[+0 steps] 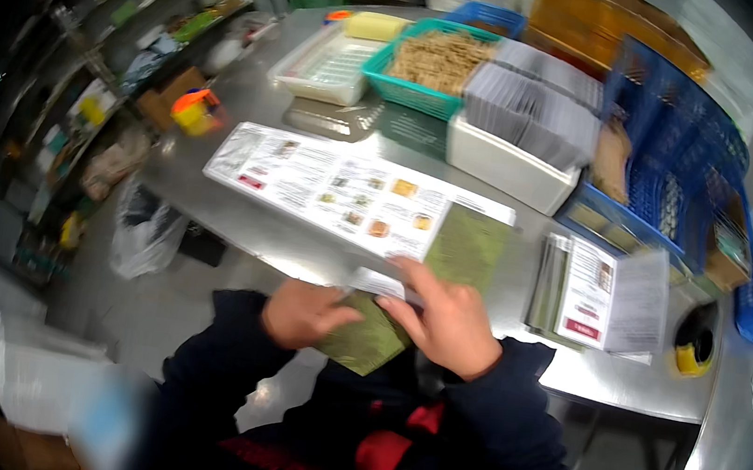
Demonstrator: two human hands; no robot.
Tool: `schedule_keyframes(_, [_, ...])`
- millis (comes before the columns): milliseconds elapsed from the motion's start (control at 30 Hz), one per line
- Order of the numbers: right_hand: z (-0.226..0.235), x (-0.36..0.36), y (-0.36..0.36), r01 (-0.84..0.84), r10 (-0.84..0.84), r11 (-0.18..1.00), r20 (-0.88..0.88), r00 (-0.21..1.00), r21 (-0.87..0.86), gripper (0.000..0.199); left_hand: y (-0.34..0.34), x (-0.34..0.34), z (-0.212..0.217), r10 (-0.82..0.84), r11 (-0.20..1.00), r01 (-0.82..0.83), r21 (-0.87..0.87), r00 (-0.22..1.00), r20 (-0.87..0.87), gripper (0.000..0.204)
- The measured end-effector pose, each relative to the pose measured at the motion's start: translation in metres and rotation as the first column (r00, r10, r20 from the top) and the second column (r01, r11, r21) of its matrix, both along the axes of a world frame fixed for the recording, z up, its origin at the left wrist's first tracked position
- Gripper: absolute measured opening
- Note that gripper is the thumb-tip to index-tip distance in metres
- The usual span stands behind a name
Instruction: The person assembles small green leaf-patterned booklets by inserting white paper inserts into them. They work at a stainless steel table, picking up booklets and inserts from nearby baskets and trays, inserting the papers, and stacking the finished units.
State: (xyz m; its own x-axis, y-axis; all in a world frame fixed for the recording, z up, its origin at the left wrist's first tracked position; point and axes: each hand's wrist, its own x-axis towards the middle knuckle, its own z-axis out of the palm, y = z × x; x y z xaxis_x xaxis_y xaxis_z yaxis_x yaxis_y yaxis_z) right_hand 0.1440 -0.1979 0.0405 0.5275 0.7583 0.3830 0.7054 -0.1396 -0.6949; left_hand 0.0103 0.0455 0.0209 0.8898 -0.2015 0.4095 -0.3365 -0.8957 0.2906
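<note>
In front of my body, at the table's front edge, a green folded leaflet (364, 351) is held tilted. My left hand (303, 312) grips its left side, with the thumb lying over the top. My right hand (452, 324) holds its upper right part between thumb and fingers. A small white slip of paper (378, 283) shows at its upper edge, between the hands. Just beyond, a long unfolded printed leaflet (330, 190) with food pictures lies flat, its right end a green panel (467, 244). My right fingertips are close to this leaflet's near edge.
On the steel table (516, 320), a stack of leaflets (588, 289) lies right, beside a black and yellow tape roll (694, 342). Behind stand a white bin (507, 168) of upright white packets, a teal basket (413, 94), a white tray (319, 87) and blue crates (659, 157). Shelves (88, 59) stand left.
</note>
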Motion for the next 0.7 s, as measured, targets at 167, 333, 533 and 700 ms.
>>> schedule_keyframes(167, [-0.032, -0.012, -0.007, 0.160, 0.024, 0.961, -0.646, 0.763, 0.225, 0.078, -0.024, -0.003, 0.010, 0.251, 0.809, -0.294, -0.510, 0.956, -0.152, 0.026])
schedule_keyframes(333, [-0.051, -0.024, -0.010, 0.262, -0.076, 0.927, -0.549, 0.832, 0.269, 0.029, -0.044, 0.006, -0.028, 0.116, 0.512, -0.221, -0.830, 0.975, -0.189, 0.036])
schedule_keyframes(533, [-0.045, -0.024, -0.029, 0.388, -0.248, 0.891, -0.463, 0.851, 0.235, 0.021, -0.067, 0.016, -0.049, -0.088, 0.406, -0.133, -0.904, 0.979, -0.184, 0.045])
schedule_keyframes(700, [0.012, -0.027, -0.135, 0.234, -0.204, 0.939, -0.139, 0.969, 0.252, 0.025, -0.060, 0.010, -0.050, -0.123, 0.320, -0.153, -0.935, 0.972, -0.201, 0.049])
